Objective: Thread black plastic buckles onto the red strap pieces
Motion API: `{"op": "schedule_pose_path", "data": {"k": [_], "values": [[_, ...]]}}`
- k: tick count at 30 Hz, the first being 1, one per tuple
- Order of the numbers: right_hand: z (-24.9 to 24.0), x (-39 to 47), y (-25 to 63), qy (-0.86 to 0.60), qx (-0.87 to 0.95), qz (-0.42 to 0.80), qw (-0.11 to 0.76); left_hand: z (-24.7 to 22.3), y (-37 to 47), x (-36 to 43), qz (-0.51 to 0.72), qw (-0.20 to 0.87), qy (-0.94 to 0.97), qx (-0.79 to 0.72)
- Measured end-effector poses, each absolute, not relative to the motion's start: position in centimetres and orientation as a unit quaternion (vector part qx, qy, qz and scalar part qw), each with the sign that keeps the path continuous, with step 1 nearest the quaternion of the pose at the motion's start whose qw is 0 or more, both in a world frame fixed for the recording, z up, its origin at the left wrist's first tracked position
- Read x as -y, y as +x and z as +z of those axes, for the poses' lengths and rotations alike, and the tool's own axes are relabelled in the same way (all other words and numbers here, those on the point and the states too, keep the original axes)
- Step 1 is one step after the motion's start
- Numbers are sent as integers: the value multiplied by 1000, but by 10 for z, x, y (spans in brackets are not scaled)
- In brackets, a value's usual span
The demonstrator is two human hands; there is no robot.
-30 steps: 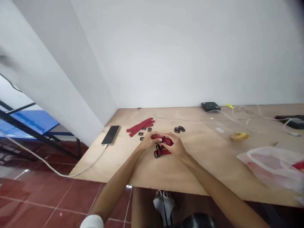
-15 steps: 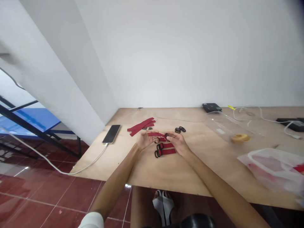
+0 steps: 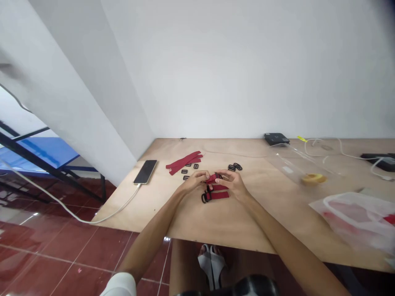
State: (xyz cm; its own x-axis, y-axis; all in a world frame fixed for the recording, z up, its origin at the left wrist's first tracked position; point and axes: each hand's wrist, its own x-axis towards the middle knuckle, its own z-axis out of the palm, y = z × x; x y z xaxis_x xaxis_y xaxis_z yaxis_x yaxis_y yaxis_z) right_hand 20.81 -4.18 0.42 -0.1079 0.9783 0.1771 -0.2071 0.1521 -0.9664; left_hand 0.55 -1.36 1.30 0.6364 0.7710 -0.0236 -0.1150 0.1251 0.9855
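A short red strap (image 3: 211, 178) is stretched between my two hands above the table. My left hand (image 3: 197, 181) pinches its left end. At the strap's right end, my right hand (image 3: 233, 183) grips it together with a black buckle (image 3: 218, 176). Just below lie red straps (image 3: 219, 195) fitted with black buckles (image 3: 204, 197). Several small black slide buckles (image 3: 184, 171) are left of and above my left hand, beside a pile of loose red straps (image 3: 184, 162). Black rings (image 3: 237, 166) lie behind my right hand.
A phone (image 3: 145, 172) on a white cable rests at the table's left. To the right are a clear plastic bag (image 3: 286, 164), a yellow roll (image 3: 314, 179), a black box (image 3: 276, 139), cables and a translucent bag (image 3: 354, 218) with red pieces. A white wall stands behind.
My left hand has turned and closed nearer to my right hand, bringing the held strap into a shorter span. Several slide buckles beside it now show.
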Motion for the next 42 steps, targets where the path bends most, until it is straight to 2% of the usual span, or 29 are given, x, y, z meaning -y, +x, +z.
{"op": "schedule_pose_path", "data": {"k": [6, 12, 17, 19, 23, 28, 32, 35, 39, 42], "values": [[1, 39, 213, -353, 604, 487, 523, 16, 2, 14, 310, 650, 634, -283], [0, 46, 205, -327, 609, 531, 490, 15, 4, 15, 325, 624, 645, -299], [3, 51, 197, -423, 639, 328, 551, 6, 7, 8, 386, 559, 646, -348], [3, 51, 197, -439, 630, 308, 561, 5, 8, 8, 403, 536, 648, -361], [0, 49, 197, -430, 584, 406, 556, 8, 11, 13, 416, 508, 677, -332], [0, 45, 201, -415, 492, 538, 544, 16, 7, 15, 400, 356, 785, -310], [4, 39, 210, -413, 439, 553, 575, 19, 1, 12, 432, 302, 789, -316], [4, 33, 216, -423, 420, 549, 586, 14, -2, 8, 430, 328, 773, -333], [-3, 26, 228, -454, 467, 479, 589, 1, -6, -3, 424, 327, 755, -379], [-11, 17, 246, -513, 532, 317, 594, -9, -14, -13, 426, 282, 748, -424]]}}
